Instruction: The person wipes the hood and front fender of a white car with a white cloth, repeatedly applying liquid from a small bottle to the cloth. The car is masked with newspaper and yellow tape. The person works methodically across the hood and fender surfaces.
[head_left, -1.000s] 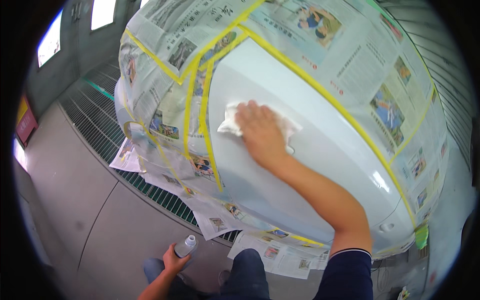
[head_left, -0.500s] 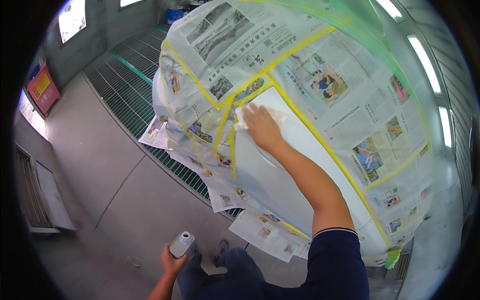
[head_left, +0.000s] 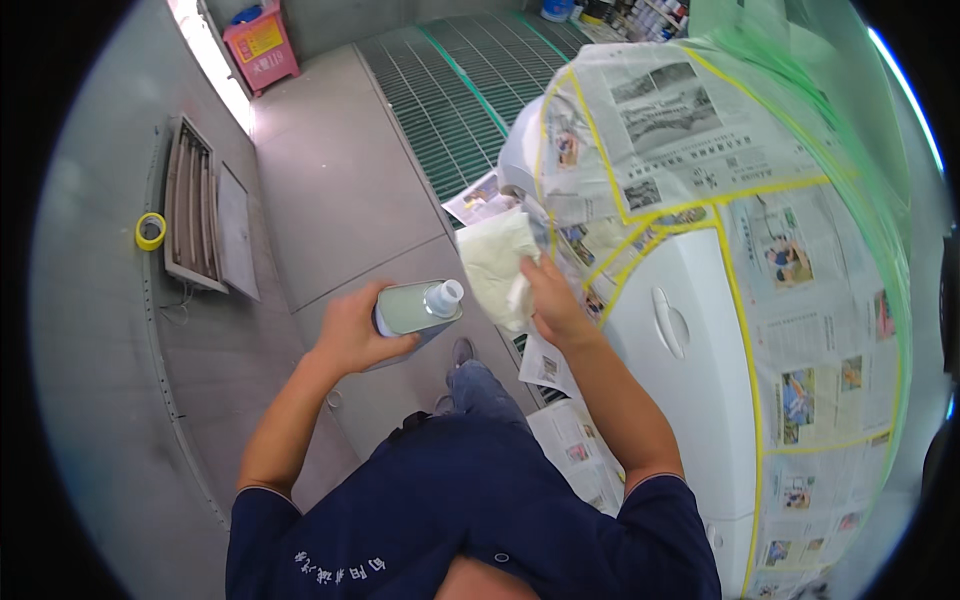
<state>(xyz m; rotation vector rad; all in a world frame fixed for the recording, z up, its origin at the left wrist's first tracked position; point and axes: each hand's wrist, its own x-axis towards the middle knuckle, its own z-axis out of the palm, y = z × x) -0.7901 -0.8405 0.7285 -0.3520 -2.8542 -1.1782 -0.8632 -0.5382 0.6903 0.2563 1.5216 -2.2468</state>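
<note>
My left hand (head_left: 355, 330) is wrapped round a rectangular metal can (head_left: 405, 310) with a white neck at its top, held up in front of my body. Close by on the right, my right hand (head_left: 552, 302) grips a pale wiping cloth (head_left: 495, 262), which hangs spread out toward the can. Cloth and can are a short gap apart. To the right of that hand is a white car door (head_left: 690, 380) with a door handle (head_left: 668, 322). Yellow masking tape (head_left: 742, 330) edges the bare door panel, and newspaper (head_left: 680, 115) covers the bodywork around it.
Green-tinted plastic film (head_left: 800, 90) drapes over the car's far right. A floor grating (head_left: 460, 90) runs beside the car, with loose newspaper (head_left: 575, 455) near my feet. On the left wall are a tape roll (head_left: 150, 231) and a vent (head_left: 190, 205); a red box (head_left: 262, 50) stands beyond.
My right hand has left the door's upper corner and come back beside the can with the cloth. My left hand has raised the can. The view has swung left.
</note>
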